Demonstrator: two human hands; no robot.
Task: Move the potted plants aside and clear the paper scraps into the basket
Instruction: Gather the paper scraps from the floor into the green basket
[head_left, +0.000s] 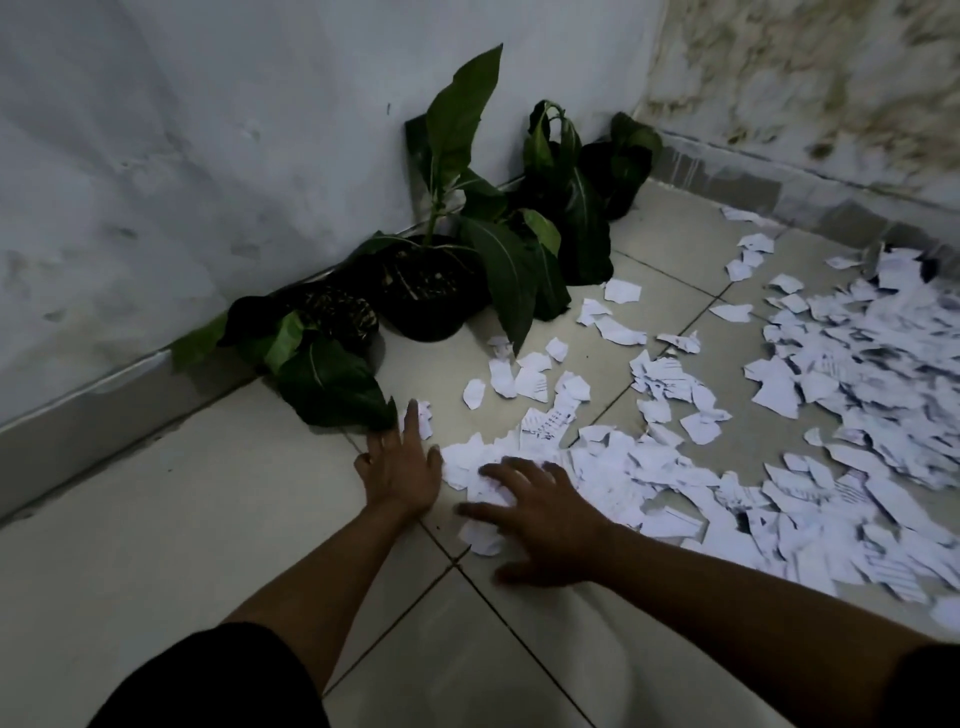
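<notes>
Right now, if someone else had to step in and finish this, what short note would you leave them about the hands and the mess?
Left hand: open, flat on the floor tiles, fingertips beside a low leaf.
Right hand: open, spread over the near paper scraps.
Potted plants: lined up along the wall, into the corner.
Done: plants appear set aside.
Left: nearly all scraps remain on the floor, thickest at the right. No basket in view; find it, then gather and drop the scraps in.

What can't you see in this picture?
- Basket: nowhere in the head view.
- Far plant's pot: in dim light, behind leaves.
- Writing on the paper scraps: blurred at right.
- Scraps under the right hand: covered.
- Left hand: leaf hides one fingertip.
</notes>
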